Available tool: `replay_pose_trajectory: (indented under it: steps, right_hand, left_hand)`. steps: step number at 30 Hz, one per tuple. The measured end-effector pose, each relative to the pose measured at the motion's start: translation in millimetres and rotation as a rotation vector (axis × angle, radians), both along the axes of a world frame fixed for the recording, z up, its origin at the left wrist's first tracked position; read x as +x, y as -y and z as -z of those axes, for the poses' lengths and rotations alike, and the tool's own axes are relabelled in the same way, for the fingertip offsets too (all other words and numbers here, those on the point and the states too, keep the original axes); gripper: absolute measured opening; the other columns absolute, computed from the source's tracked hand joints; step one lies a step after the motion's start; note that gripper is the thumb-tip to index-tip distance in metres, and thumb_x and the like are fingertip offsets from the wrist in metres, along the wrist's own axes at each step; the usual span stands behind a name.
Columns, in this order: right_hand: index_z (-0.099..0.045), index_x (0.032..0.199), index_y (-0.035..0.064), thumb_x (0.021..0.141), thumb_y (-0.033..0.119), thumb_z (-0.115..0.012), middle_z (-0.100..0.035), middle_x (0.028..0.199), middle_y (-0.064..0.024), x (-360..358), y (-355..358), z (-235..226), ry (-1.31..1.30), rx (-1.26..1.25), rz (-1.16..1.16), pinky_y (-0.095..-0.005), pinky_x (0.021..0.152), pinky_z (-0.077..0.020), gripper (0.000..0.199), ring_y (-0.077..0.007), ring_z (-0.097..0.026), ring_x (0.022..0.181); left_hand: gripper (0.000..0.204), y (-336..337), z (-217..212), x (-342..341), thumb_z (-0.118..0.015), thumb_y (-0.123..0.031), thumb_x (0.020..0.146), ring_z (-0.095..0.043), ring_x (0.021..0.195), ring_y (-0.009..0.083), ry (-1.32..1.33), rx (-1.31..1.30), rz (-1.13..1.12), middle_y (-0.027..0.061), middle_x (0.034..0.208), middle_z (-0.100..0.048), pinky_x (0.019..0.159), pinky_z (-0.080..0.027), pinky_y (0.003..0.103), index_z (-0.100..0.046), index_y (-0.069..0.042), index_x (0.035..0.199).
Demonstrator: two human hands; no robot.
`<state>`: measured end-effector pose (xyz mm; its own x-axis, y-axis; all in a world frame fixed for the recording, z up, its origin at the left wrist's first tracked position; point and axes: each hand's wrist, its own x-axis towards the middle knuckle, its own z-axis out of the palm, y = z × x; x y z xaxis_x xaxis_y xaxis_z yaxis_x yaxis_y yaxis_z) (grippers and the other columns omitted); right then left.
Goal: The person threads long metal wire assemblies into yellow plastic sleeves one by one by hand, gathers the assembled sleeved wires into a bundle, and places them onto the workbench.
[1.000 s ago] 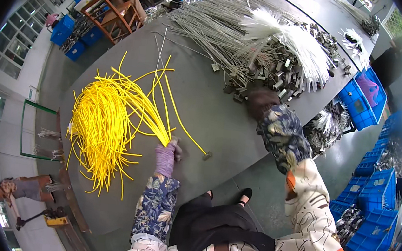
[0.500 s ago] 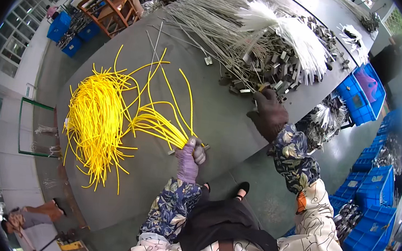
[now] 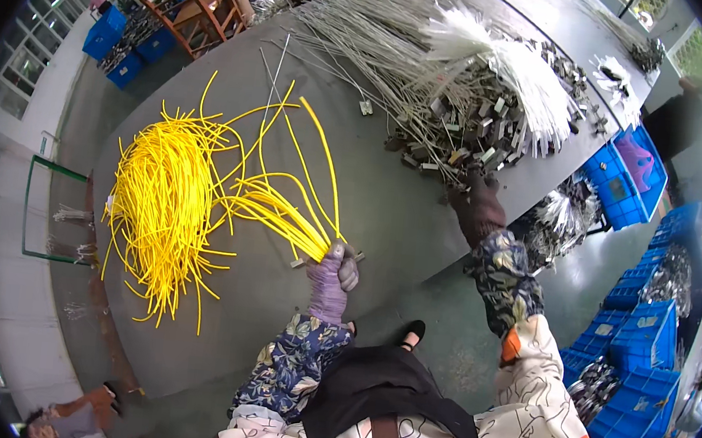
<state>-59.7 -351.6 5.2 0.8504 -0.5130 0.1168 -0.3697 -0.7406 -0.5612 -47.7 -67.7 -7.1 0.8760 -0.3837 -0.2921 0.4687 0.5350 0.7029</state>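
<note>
Clasping in the left grip (image 3: 336,268) thin, smooth, bright yellow cords (image 3: 305,240), loosely curved, fanned over the grey counter (image 3: 393,223). At the metal pieces (image 3: 458,155) with the right grip (image 3: 479,209); cannot tell whether narrowed.

An open lane of grey tabletop (image 3: 398,211) runs between the gloved left hand (image 3: 336,270) and gloved right hand (image 3: 477,210); yellow tubing (image 3: 162,209) obstructs the left, heaped metal-ended wires (image 3: 384,53) the far right.
</note>
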Motion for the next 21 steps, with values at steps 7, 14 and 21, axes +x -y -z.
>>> replay_pose_trajectory:
  steps: [7, 14, 21]
  right_hand:
    - [-0.057, 0.104, 0.0048, 0.080, 0.022, -0.055, -0.053, 0.103, -0.0288, 21.5, -12.9, -10.6, -0.230, 0.004, -0.049, -0.0470, 0.080, -0.0459, 0.030, -0.0428, -0.055, 0.095]
    - [-0.063, 0.091, 0.0033, 0.072, 0.012, -0.061, -0.061, 0.093, -0.0100, -20.1, 19.3, 6.8, -0.194, 0.512, 0.162, -0.0338, 0.067, -0.0484, 0.021, -0.0224, -0.060, 0.077]
    - [-0.065, 0.089, -0.0013, 0.077, 0.009, -0.062, -0.064, 0.085, -0.0087, -82.9, -14.6, -1.1, 0.162, 0.570, -0.329, -0.0271, 0.070, -0.0476, 0.016, -0.0137, -0.059, 0.077]
  left_hand:
    - [0.022, -9.5, 3.2, -9.0, -0.057, -0.023, 0.090, -0.021, 0.034, 0.0044, -0.025, -0.004, -0.003, -0.0058, 0.045, -0.028, 0.033, -0.016, 0.022, -0.053, -0.005, 0.077]
    - [0.020, -9.1, 5.3, -14.8, -0.047, -0.027, 0.095, -0.014, 0.033, 0.0052, 0.115, -0.098, -0.041, -0.0077, 0.043, -0.019, 0.034, -0.015, 0.021, -0.053, -0.014, 0.081]
    - [0.025, 81.4, -17.9, -48.6, -0.056, -0.030, 0.090, -0.057, 0.067, 0.0180, -0.148, -0.030, 0.129, 0.0057, 0.078, -0.057, 0.059, -0.049, 0.030, -0.055, -0.005, 0.093]
